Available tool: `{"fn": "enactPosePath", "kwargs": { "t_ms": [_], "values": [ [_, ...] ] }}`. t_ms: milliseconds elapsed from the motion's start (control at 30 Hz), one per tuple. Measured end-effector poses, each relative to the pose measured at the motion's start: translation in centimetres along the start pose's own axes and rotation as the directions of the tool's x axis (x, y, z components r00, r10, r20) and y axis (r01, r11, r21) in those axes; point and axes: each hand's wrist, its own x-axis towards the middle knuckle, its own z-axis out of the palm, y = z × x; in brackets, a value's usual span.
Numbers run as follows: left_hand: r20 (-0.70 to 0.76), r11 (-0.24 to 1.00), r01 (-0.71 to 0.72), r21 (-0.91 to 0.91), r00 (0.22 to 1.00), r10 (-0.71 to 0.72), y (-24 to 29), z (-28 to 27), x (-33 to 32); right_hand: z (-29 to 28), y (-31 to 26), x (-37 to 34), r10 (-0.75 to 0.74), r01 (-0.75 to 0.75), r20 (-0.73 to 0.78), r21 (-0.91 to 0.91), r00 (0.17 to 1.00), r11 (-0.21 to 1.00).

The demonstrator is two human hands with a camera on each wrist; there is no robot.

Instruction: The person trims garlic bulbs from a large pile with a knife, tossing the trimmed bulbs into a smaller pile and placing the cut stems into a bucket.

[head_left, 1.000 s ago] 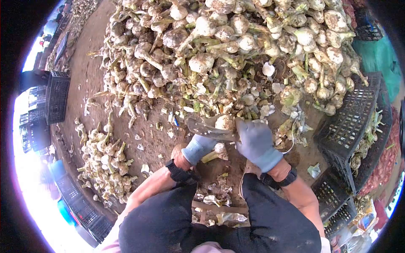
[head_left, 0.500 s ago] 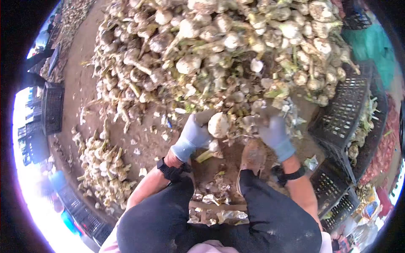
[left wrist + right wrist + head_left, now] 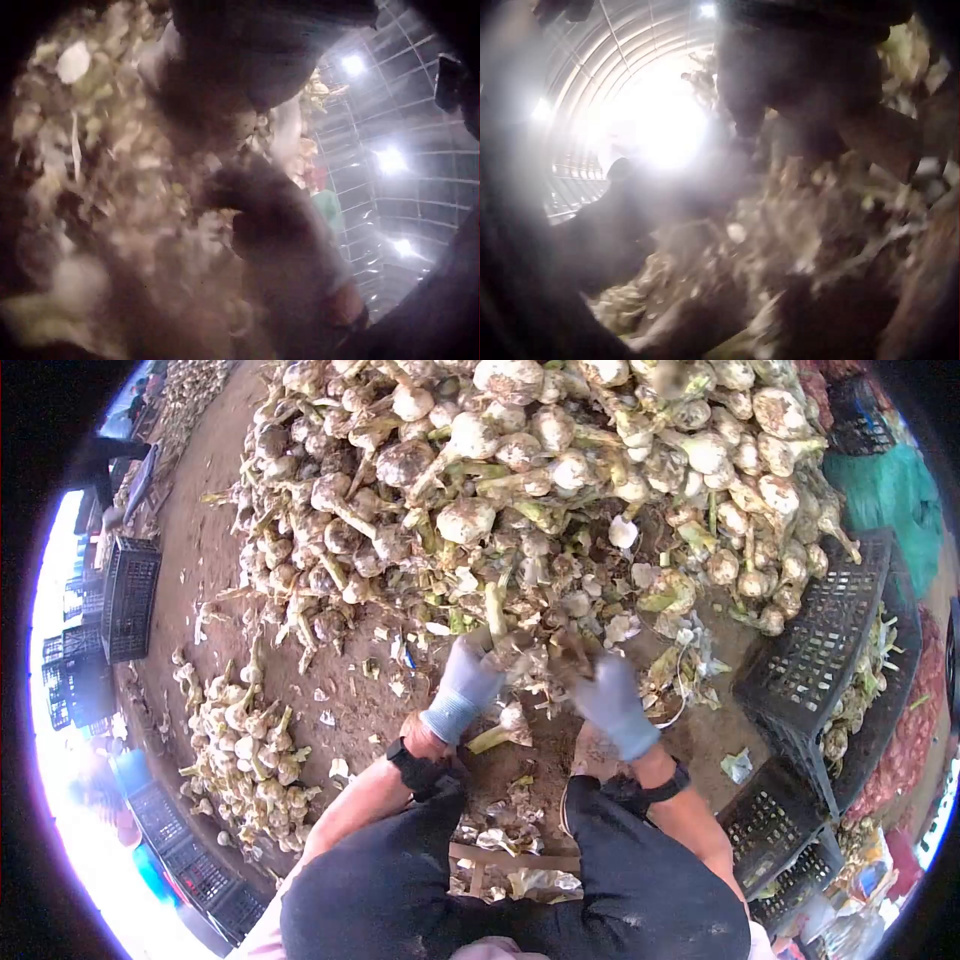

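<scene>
In the head view, my gloved left hand grips a garlic plant whose pale green stem points up toward the heap; its bulb is mostly hidden by the fingers. Facing it, my gloved right hand holds a knife, blurred in the head view, with its flat brownish blade showing in the right wrist view. A garlic bulb with a short stem lies on the ground just below the hands. Beyond them rises a big heap of garlic. The left wrist view is dark and blurred.
A smaller pile of garlic lies on the dirt floor at left. Black plastic crates stand at right, beside red mesh sacks. Another black crate is at far left. Peels and cut stems litter the ground between the feet.
The knife blade lay across the garlic between the hands; then the hands parted, with a pale bulb by the left hand. Now they are closer again and a stem points up from the left hand.
</scene>
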Motion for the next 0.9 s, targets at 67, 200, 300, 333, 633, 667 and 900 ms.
{"fn": "enactPosePath", "kwargs": {
  "t_ms": [67,200,300,333,633,667,900],
  "values": [
    [-0.02,0.868,0.049,0.494,0.999,-0.045,0.6,-1.0,0.5,-1.5,0.9,-0.2,-0.145,0.116,-0.139,-0.196,0.98,0.974],
    [0.081,0.573,-0.262,0.777,0.944,0.321,-0.2,-0.7,0.9,-1.6,-3.1,1.2,-0.153,0.153,0.034,-0.419,0.988,0.895],
    [-0.051,0.531,-0.464,0.709,0.717,0.695,-0.5,-4.1,1.1,-2.9,2.3,0.6,-0.093,0.103,0.046,-0.571,0.995,0.815],
    [-0.247,0.701,-0.315,0.64,0.779,0.576,-2.6,-7.8,0.3,-3.9,1.6,-0.5,0.049,-0.042,0.001,-0.511,0.999,0.859],
    [-0.53,0.089,0.62,0.78,0.578,0.621,-2.0,-31.4,-12.0,-9.9,5.6,2.8,0.237,-0.18,-0.198,0.266,0.951,0.947],
    [-0.406,0.381,0.193,0.904,0.663,0.629,-3.3,-32.0,-10.9,-8.7,6.7,3.8,0.174,-0.133,-0.154,0.241,0.973,0.961],
    [0.424,0.762,0.45,-0.466,0.869,-0.254,-0.6,-0.6,1.0,-1.6,-1.2,-1.2,-0.265,0.257,-0.026,-0.162,0.964,0.953]
  ]
}}
